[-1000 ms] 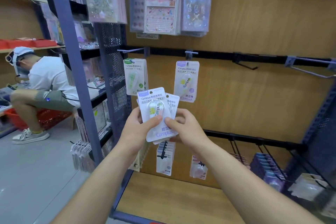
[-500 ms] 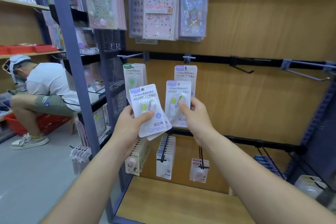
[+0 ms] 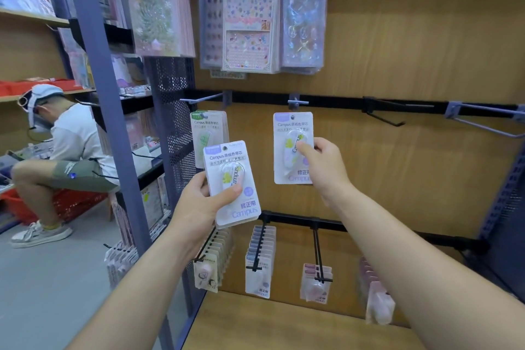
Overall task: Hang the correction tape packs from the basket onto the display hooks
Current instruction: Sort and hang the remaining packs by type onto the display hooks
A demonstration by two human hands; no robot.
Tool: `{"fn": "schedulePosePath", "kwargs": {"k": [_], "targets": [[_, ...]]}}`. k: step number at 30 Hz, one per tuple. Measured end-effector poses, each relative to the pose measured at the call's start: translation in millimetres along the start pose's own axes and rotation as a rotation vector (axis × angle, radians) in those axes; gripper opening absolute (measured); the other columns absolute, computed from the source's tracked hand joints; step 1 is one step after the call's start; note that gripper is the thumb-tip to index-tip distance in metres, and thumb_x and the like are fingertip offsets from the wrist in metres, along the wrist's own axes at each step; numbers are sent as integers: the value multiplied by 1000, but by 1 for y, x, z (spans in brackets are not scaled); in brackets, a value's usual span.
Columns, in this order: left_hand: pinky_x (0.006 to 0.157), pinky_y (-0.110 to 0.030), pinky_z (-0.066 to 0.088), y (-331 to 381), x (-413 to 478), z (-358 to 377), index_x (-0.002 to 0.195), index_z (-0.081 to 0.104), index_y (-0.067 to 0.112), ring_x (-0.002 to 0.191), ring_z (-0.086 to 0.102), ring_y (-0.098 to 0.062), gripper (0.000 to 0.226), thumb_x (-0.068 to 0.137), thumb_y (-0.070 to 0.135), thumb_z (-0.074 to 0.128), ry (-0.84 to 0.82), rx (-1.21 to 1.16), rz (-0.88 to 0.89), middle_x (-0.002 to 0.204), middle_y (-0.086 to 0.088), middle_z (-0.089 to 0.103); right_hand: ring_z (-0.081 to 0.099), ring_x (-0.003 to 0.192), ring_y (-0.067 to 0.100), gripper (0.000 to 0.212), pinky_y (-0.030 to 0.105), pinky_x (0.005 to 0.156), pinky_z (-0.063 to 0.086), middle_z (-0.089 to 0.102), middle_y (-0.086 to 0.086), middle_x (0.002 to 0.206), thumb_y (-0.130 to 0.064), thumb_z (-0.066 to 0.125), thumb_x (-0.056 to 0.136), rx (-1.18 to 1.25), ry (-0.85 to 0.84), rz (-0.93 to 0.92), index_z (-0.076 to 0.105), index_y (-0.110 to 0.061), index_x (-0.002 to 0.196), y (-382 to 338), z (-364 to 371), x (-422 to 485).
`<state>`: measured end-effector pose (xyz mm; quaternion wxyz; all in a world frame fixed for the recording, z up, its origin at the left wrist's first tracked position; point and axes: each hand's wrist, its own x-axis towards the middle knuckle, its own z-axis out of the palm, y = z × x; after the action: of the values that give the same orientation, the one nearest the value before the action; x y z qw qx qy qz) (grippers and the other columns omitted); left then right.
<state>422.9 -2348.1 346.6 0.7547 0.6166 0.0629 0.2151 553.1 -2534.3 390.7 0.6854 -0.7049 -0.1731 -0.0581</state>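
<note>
My left hand [image 3: 203, 204] grips a white correction tape pack [image 3: 231, 182] with a purple header, held upright in front of the shelf. My right hand [image 3: 322, 166] pinches a second correction tape pack [image 3: 289, 148], raised just under the short middle hook [image 3: 297, 102] on the black rail; its hole sits below the hook tip. Whether another pack hangs behind it I cannot tell. A green-header pack [image 3: 208, 133] hangs from the left hook [image 3: 200, 98]. The basket is not visible near me.
Two bare hooks [image 3: 383, 118] [image 3: 483, 122] stick out of the rail to the right. Sticker sheets [image 3: 247, 17] hang above. A lower rail [image 3: 366, 230] carries several rows of small packs. A person [image 3: 65, 150] crouches at the left beside a red basket [image 3: 68, 204].
My right hand has carried its pack up and right, away from the left hand's pack, to just below the middle hook. The left hand stays roughly in place with its pack.
</note>
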Motion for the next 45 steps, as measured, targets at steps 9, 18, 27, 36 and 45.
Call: {"fn": "schedulePosePath", "kwargs": {"k": [9,18,27,36,45], "targets": [[80,-46,63,3,4,4,125,62,13,102,76,-25,44,85,4,78,-7,-4,14,115,-4,77,71,88,22,26,38,74,60,72,3,102,-35,70,95,-120,57,97,62,-11,100,4,4,15],[63,-43,63,6,2,29,126,60,11,93,77,-25,50,81,12,83,-73,110,20,114,-6,76,74,88,16,20,25,69,56,76,-2,97,-36,62,101,-25,-252,75,69,-17,104,10,9,-45],[76,-48,64,3,3,55,125,61,13,97,77,-26,48,83,21,82,-121,167,43,115,-6,76,76,97,29,22,48,88,61,76,10,108,-29,74,94,64,-237,132,65,-11,105,5,-12,-39],[81,-41,64,29,37,70,123,63,15,94,77,-17,38,89,14,79,-91,268,129,108,1,78,77,94,21,15,51,91,59,80,-3,101,-23,66,100,117,-24,95,59,-16,112,18,-61,-44],[85,-44,63,37,56,87,129,65,20,97,76,-13,37,93,16,74,-127,348,170,112,6,78,78,89,23,17,46,79,61,80,-1,97,-22,66,100,77,-38,103,59,-13,113,18,-82,-48]]}}
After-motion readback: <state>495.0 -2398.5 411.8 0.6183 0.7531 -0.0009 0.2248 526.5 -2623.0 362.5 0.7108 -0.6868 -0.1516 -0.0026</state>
